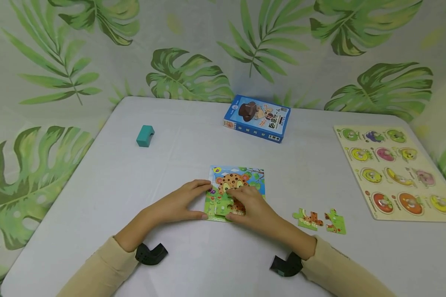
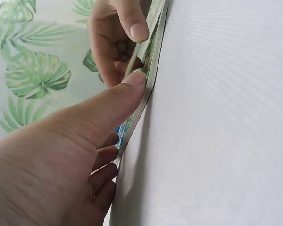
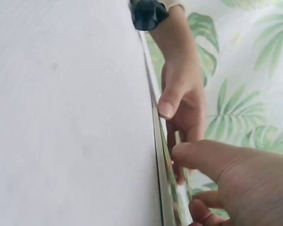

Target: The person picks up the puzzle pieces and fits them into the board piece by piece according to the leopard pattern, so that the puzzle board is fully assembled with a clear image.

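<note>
A square jigsaw puzzle with a spotted leopard on a blue and green ground lies on the table in the head view. My left hand rests at its left side, thumb by the lower left corner and fingertips along the edge. The left thumb touches the board's rim in the left wrist view. With thumb and fingers, my right hand pinches a green puzzle piece over the lower part of the picture. That piece stands slightly off the board in the right wrist view. The right hand covers part of the leopard.
Two loose puzzle pieces, one spotted and one mostly green, lie right of the puzzle. A blue card box stands behind it. A teal block is back left, a fruit peg board at the right.
</note>
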{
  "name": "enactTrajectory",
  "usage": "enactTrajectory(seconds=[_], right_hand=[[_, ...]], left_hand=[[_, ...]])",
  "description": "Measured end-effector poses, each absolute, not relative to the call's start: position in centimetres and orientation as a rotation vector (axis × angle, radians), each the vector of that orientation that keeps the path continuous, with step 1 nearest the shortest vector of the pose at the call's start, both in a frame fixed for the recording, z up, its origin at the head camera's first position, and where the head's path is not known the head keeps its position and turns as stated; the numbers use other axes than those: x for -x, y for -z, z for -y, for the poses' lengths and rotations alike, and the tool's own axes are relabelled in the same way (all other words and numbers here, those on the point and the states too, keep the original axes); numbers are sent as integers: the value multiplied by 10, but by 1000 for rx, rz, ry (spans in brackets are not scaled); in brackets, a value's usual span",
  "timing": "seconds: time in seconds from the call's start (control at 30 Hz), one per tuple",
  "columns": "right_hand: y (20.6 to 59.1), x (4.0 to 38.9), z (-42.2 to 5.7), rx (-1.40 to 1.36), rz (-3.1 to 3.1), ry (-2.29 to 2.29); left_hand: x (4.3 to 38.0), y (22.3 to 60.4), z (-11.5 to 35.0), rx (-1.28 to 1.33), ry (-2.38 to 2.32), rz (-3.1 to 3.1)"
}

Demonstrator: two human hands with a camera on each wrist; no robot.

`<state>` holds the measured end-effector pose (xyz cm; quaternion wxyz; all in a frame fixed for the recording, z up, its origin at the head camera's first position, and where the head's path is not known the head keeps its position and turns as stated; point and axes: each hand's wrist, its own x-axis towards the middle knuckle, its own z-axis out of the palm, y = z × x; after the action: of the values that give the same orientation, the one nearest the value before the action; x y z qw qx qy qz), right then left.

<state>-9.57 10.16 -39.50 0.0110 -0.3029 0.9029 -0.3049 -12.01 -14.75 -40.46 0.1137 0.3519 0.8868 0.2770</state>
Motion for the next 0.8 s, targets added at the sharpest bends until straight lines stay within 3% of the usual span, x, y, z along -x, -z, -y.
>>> enactTrajectory(seconds=[0.8], right_hand=[[393,106,-89,1035,-2770,709]], left_hand=[[120,404,150,-1200,-825,-2518]])
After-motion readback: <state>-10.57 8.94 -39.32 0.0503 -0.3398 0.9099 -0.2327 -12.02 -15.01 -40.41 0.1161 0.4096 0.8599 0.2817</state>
